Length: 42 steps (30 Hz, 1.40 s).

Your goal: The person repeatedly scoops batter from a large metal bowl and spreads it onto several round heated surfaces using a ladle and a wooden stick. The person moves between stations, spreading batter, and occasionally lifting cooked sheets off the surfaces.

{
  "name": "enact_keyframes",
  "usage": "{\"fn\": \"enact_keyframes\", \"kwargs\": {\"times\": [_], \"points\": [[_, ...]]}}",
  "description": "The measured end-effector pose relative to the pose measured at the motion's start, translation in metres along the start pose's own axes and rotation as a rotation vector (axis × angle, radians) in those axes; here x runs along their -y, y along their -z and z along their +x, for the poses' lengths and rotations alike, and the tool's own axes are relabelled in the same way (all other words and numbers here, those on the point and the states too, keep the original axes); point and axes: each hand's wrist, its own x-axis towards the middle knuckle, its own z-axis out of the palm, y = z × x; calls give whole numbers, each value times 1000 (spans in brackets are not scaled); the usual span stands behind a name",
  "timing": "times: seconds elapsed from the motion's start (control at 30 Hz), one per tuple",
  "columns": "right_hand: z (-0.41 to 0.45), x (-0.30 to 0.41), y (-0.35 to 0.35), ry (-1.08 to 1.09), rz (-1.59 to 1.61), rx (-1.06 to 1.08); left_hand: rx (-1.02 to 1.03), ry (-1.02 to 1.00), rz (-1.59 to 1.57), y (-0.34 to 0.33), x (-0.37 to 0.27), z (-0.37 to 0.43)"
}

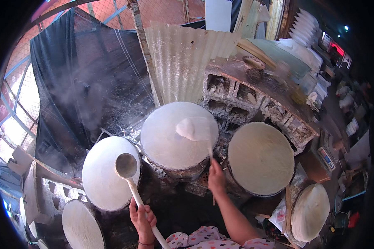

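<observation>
My left hand point(143, 219) grips the long pale handle of a round ladle point(126, 165), whose bowl is over the left white round surface point(101, 186). My right hand point(216, 177) holds a thin stick-like handle. At its far end a blurred pale tool point(194, 128) is over the middle round griddle point(162, 140), which bears a pale layer. To the right is another round griddle point(261, 158) covered with a beige layer. What lies under the ladle bowl is hidden.
A stack of pale flatbreads point(311, 213) lies at the lower right. Another round griddle point(81, 225) is at the lower left. Behind stand a concrete-block ledge point(268, 82), a corrugated sheet point(187, 62) and dark netting point(106, 68), with steam before it.
</observation>
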Motion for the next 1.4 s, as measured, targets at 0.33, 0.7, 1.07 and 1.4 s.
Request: {"fn": "enact_keyframes", "kwargs": {"times": [0.33,0.7,1.07,1.4], "points": [[10,41,29,81,74,399,-44,15,2,-10,-6,5],[46,22,62,383,115,444,123,-2,189,-99,19,116],[-49,55,12,-132,532,531,-5,50,118,-146,109,108],[32,85,58,-492,661,430,197,211,-853,-153,21,62]]}}
